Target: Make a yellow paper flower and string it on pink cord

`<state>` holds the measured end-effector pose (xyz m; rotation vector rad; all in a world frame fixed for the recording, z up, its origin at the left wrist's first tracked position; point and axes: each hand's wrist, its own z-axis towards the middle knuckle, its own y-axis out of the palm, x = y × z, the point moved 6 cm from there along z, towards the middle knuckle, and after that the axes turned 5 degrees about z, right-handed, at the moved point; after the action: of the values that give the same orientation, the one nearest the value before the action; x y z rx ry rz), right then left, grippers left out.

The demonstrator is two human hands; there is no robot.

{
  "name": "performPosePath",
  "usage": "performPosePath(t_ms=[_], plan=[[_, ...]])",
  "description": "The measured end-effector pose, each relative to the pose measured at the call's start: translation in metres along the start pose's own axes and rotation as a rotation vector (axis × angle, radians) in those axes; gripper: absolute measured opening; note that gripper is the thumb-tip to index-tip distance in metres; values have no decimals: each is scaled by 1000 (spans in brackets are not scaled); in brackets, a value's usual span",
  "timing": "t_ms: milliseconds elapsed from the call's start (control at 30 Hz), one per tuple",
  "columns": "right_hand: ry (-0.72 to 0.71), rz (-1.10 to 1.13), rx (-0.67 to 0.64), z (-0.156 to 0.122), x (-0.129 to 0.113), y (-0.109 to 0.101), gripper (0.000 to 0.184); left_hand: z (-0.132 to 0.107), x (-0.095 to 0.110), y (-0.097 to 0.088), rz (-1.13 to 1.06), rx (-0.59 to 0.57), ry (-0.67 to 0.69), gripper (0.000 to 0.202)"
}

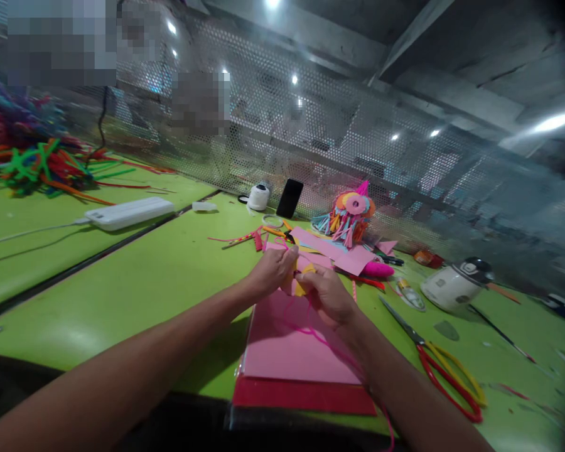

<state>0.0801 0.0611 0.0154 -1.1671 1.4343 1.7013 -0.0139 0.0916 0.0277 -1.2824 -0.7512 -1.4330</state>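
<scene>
My left hand (274,271) and my right hand (328,292) meet over the green table (160,276), both pinched on a small pink and yellow paper piece (300,276). A thin pink cord (311,329) hangs from it and trails along my right forearm. Under my hands lies a stack of pink foam sheets (292,351) on a red sheet (306,397).
Red and yellow scissors (445,370) lie to the right. Behind are pink paper cut-outs (343,254), a colourful fringed craft figure (351,216), a black phone (290,198), a tape roll (258,196), a white round container (454,285), a white power strip (129,212) and a pile of coloured strips (32,163).
</scene>
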Motion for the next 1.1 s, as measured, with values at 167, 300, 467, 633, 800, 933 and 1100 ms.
performPosePath(t_ms=[167,300,467,633,800,933,1100], plan=[[-15,-5,2,-5,-3,-2,8,2,-2,-2,-52,-6,-17,45],[-31,-71,66,-10,-11,-13,12,2,-2,-5,-123,-22,-33,44],[-10,-236,26,-13,-13,-19,19,3,-7,-5,-243,-59,-51,40],[-4,-355,-55,-16,-6,-11,26,1,-6,0,-449,-184,-138,39],[-10,-260,9,-14,-1,-13,29,0,-6,3,-751,-229,-281,48],[3,-188,46,-11,0,-15,30,-1,-7,10,-856,-274,-259,32],[39,-94,57,-9,9,-18,29,-4,-12,20,-905,-224,-289,28]])
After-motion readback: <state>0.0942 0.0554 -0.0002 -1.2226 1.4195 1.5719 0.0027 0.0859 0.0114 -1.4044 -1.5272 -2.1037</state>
